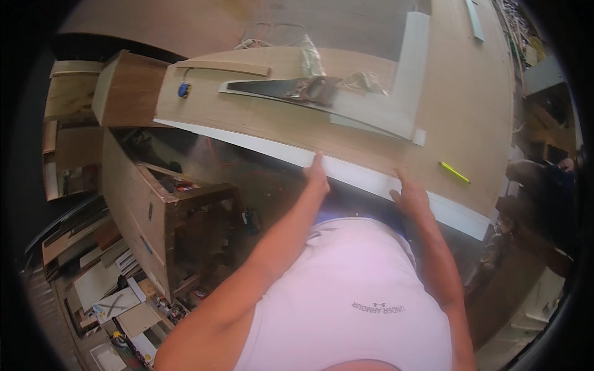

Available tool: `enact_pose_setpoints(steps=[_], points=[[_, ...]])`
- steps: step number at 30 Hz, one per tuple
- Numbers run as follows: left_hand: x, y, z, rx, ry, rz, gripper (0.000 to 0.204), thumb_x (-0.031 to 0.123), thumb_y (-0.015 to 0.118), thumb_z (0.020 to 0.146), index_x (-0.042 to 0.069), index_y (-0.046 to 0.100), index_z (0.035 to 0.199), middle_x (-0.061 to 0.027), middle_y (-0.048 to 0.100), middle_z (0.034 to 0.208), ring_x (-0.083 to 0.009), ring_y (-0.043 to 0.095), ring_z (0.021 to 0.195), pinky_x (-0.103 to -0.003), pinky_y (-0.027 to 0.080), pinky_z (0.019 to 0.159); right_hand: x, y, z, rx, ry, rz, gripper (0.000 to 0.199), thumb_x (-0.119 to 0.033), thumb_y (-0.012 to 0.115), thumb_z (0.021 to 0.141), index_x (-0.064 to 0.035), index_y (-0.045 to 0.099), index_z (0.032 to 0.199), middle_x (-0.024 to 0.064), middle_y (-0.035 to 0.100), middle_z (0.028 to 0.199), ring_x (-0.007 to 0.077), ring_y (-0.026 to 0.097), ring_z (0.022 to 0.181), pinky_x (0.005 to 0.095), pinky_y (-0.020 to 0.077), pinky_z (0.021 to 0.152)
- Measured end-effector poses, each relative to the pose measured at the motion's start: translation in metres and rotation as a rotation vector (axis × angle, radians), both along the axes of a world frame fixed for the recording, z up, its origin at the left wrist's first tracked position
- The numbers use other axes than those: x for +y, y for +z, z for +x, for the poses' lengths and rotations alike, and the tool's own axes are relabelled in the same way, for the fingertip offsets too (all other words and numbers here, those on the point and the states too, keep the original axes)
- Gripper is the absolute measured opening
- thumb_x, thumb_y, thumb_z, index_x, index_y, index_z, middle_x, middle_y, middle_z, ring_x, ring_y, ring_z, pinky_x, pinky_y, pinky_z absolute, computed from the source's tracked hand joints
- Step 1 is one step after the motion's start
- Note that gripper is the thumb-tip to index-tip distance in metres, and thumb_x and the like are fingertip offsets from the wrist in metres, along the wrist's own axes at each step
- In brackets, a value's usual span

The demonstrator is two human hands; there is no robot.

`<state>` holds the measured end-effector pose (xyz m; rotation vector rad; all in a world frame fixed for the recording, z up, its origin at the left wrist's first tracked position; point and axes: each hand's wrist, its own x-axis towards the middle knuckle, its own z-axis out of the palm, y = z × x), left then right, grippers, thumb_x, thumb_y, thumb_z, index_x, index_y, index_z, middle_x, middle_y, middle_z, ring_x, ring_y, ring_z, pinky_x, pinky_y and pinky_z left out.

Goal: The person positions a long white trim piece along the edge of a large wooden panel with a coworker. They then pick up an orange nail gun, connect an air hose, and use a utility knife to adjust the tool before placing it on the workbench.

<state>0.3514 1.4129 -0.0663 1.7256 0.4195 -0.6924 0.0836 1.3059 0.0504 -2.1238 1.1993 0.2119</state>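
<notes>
Item, nearest my lens: the wearer's white shirt [322, 297], at six o'clock. Clock centred between the hands.

Item: left hand [317, 177], thumb laid over the white strip [359, 172]; fingers hidden below, so I cannot tell whether they close on it. Item: right hand [413, 199], forefinger extended across the strip, thumb apart from it; other fingers unclear, clamping not confirmed.

Item: the strip, long and narrow, lying along the near edge of the wooden panel [470, 123], ten o'clock to four. My estimate — light, smooth enough to slide, liable to flex along its length, corners easily chipped. Best taken by both long edges, hands set wide — toward each end, not bunched at the middle.

Item: yellow-green pencil [455, 172], three o'clock. Item: handsaw [318, 93], eleven. Item: white panel [414, 74], one. Item: blue tape measure [184, 90], ten. Item: wooden cabinet [137, 207], nine. Item: offcuts [99, 287], eight.
</notes>
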Motion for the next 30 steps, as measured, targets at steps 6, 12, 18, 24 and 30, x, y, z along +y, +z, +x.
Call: enact_pose_setpoints(steps=[6,12,18,24,30], points=[[0.003,-0.002,0.001,0.001,-0.064,0.0,0.072,0.039,0.077,0.079,-0.02,0.054,0.113,-0.0252,0.059,0.116,-0.0273,0.056,0.107,-0.038,0.044,0.093,0.014,0.004,0.038,0.094,0.053,0.011,0.089,-0.023,0.077,0.076,-0.0084,0.028,0.148,0.0218,0.067,0.103,0.0369,0.066,0.096,0.044,0.0523,0.083],[-0.005,0.03,-0.005,0.009,-0.085,0.142,0.072,0.041,0.074,0.08,-0.02,0.054,0.112,-0.0266,0.06,0.114,-0.0276,0.057,0.104,-0.038,0.045,0.09,0.027,0.003,0.039,0.088,0.114,-0.06,0.094,-0.023,0.079,0.074,-0.008,0.026,0.15,0.0191,0.067,0.098,0.035,0.066,0.09,0.042,0.053,0.08],[-0.002,0.033,0.001,0.108,-0.088,0.087,0.068,0.038,0.08,0.078,-0.014,0.056,0.115,-0.0169,0.062,0.117,-0.0217,0.057,0.099,-0.035,0.046,0.09,0.041,-0.01,0.045,0.075,0.029,-0.16,0.093,-0.015,0.078,0.071,-0.0141,0.029,0.151,0.0162,0.066,0.093,0.0325,0.066,0.087,0.0413,0.0531,0.078],[0.022,-0.001,0.046,0.246,-0.023,-0.002,0.043,0.032,0.077,0.081,0.001,0.06,0.106,-0.0092,0.064,0.105,-0.0188,0.06,0.091,-0.035,0.05,0.078,0.052,-0.012,0.057,0.151,-0.049,-0.239,0.096,-0.01,0.076,0.068,-0.0247,0.031,0.151,0.0135,0.067,0.094,0.0315,0.066,0.084,0.0417,0.0539,0.075],[0.061,0.02,0.228,0.168,0.197,-0.273,0.077,0.039,0.065,0.088,-0.012,0.036,0.139,-0.0203,0.044,0.143,-0.0285,0.045,0.129,-0.041,0.034,0.109,0.058,-0.012,0.065,0.303,-0.132,-0.22,0.099,-0.007,0.074,0.067,-0.0318,0.03,0.151,0.0139,0.067,0.093,0.0317,0.067,0.083,0.0425,0.0546,0.075]])
